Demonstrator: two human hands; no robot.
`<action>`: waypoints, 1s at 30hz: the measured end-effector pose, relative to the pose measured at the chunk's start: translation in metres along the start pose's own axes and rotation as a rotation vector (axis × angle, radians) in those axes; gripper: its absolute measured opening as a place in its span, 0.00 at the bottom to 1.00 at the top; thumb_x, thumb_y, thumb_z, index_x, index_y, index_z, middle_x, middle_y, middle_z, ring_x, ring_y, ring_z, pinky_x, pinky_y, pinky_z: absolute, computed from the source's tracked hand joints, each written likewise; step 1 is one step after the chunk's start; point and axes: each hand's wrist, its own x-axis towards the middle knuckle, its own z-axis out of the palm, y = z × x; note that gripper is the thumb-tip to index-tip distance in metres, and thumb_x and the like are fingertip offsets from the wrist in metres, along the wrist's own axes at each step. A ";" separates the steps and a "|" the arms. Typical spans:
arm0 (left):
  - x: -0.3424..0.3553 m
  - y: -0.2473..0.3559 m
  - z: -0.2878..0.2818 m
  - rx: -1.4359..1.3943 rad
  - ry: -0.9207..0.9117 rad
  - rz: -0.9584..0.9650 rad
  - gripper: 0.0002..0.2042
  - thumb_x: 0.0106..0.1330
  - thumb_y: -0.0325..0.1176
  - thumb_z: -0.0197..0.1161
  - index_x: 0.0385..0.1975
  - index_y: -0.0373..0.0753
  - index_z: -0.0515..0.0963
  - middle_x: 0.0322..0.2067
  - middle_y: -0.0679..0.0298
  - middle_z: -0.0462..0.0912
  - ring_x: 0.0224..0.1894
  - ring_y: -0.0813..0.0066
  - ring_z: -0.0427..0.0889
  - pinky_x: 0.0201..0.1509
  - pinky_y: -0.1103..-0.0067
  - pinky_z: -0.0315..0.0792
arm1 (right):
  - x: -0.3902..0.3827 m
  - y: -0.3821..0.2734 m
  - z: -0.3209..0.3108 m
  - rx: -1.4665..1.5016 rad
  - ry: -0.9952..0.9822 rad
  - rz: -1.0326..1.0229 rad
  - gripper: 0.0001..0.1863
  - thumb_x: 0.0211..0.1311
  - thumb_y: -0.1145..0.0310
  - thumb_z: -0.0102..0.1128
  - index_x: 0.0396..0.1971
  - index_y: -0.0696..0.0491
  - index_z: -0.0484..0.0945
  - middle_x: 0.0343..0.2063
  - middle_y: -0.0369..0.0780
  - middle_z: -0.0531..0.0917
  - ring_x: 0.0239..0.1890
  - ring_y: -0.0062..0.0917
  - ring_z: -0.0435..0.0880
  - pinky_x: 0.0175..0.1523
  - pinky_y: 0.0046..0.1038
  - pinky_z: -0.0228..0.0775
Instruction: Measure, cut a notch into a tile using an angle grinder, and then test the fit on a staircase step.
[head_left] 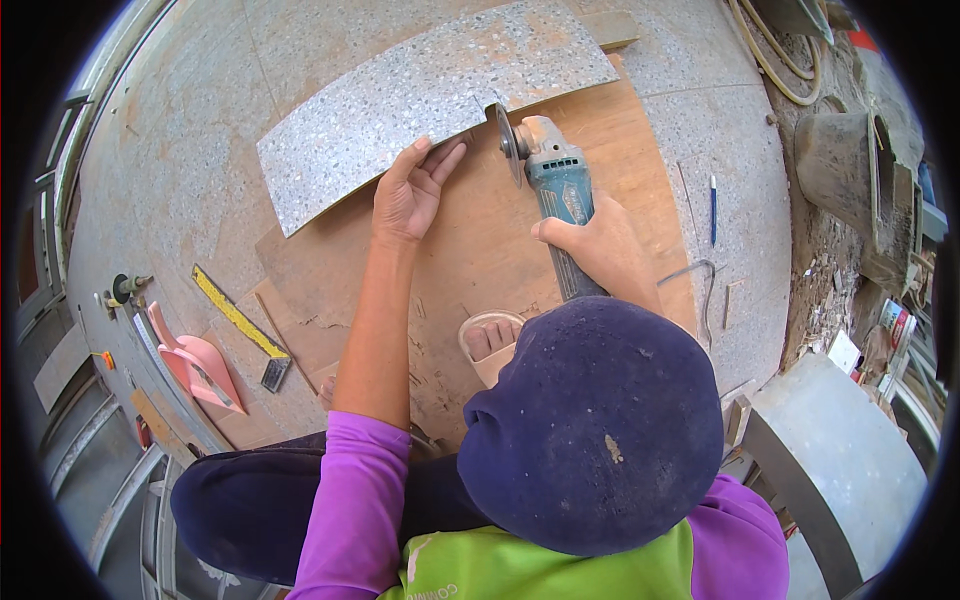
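Observation:
A speckled grey terrazzo slab [400, 110] lies across the far side of a brown wooden board [480, 240], its near edge raised a little. My left hand [412, 195] grips that edge, thumb on top and fingers curled beneath. In my right hand [595, 245] is a blue-green angle grinder [562, 190], held round its body. Its thin upright disc [508, 146] meets a notch in the slab's near edge, just right of my left fingers. Whether the disc is spinning cannot be told. The grinder's rear end is hidden behind a dark blue cap [595, 430].
A yellow-sided level-like bar [238, 315] and a pink dustpan [200, 370] lie at left. Right of the board are a blue pencil-like stick [713, 210] and a dark cord [712, 290]. A dirty bucket [840, 170] lies far right. A sandalled foot [490, 340] rests nearby.

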 end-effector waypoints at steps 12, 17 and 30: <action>0.001 0.001 -0.004 -0.002 -0.003 0.004 0.03 0.67 0.24 0.65 0.37 0.32 0.82 0.44 0.54 0.86 0.58 0.51 0.80 0.72 0.56 0.69 | 0.003 0.005 0.002 0.065 0.002 -0.015 0.27 0.44 0.60 0.72 0.40 0.66 0.80 0.30 0.50 0.85 0.33 0.33 0.86 0.39 0.33 0.77; 0.000 0.002 -0.006 -0.007 -0.015 0.005 0.04 0.67 0.25 0.64 0.37 0.32 0.82 0.45 0.53 0.86 0.58 0.51 0.80 0.72 0.57 0.70 | -0.002 0.003 0.001 0.070 -0.013 -0.011 0.26 0.45 0.60 0.72 0.40 0.64 0.81 0.30 0.49 0.85 0.32 0.33 0.86 0.40 0.33 0.76; -0.002 0.003 -0.003 0.006 0.007 -0.005 0.03 0.67 0.25 0.64 0.37 0.33 0.81 0.46 0.53 0.85 0.58 0.53 0.80 0.73 0.58 0.69 | -0.012 0.000 -0.003 0.014 -0.060 0.009 0.24 0.46 0.60 0.71 0.38 0.64 0.81 0.29 0.48 0.85 0.31 0.32 0.85 0.38 0.34 0.75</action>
